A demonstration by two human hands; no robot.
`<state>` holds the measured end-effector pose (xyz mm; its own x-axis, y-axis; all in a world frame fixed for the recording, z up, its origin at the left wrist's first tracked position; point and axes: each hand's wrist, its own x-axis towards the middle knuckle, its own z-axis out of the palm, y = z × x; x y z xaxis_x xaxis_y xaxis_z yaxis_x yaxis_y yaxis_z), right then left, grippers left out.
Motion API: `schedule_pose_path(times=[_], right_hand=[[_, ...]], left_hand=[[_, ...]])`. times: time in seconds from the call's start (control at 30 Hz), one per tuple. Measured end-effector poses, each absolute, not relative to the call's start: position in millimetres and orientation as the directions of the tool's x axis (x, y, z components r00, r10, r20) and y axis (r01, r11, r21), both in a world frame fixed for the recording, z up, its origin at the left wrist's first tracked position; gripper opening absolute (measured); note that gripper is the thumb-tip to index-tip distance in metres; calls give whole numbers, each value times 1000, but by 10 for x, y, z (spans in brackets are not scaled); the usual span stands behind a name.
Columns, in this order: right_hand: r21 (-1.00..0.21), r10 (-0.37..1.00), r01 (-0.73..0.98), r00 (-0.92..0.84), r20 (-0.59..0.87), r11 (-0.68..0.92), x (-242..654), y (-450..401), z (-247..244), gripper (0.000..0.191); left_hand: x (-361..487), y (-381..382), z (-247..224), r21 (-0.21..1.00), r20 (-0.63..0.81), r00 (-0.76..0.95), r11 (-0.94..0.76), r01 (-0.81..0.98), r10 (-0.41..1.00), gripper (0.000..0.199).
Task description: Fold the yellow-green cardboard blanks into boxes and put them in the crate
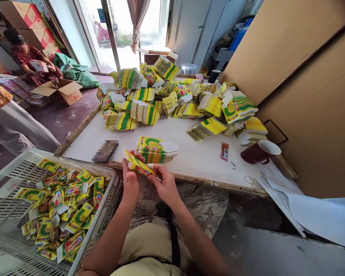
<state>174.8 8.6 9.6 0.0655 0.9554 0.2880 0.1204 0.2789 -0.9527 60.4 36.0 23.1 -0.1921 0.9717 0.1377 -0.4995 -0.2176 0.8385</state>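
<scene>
Between my two hands is a small yellow and green printed carton (138, 165), held just in front of the table's near edge. My left hand (130, 182) grips its left end, thumb in front and fingers behind. At the right end, the fingers of my right hand (164, 183) pinch the carton; a white wrap shows on one finger. Right behind my hands, a stack of flat cartons (153, 149) lies on the white table (186, 153). To my left, a white plastic crate (107, 172) contains many small filled-looking cartons (74, 189).
Bundles of flat cartons (145, 111) are heaped across the table's back. A dark red mug (257, 152) and a small sachet (224, 151) sit to the right, beside tall cardboard (310, 96). Far left, a seated person (31, 61) holds a box near an open carton (66, 92).
</scene>
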Motion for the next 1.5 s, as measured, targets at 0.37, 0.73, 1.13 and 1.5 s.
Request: schedule_pose_path(times=[0.37,0.73,1.13,1.5], right_hand=[[-763,831,494,133,541,418,2261,18,279,14],[-689,801,547,54,596,475,2195,-195,390,46],[-946,999,-320,3,52,50,2020,93,110,72],[-703,898,559,-241,368,439,2064,-147,294,42]], left_hand=[[327,226,612,936,348,-203,-351,23,915,40],[448,374,171,669,266,479,-518,533,836,63],[548,370,-27,624,328,473,-564,542,818,51],[451,502,-304,615,416,417,-588,525,808,63]])
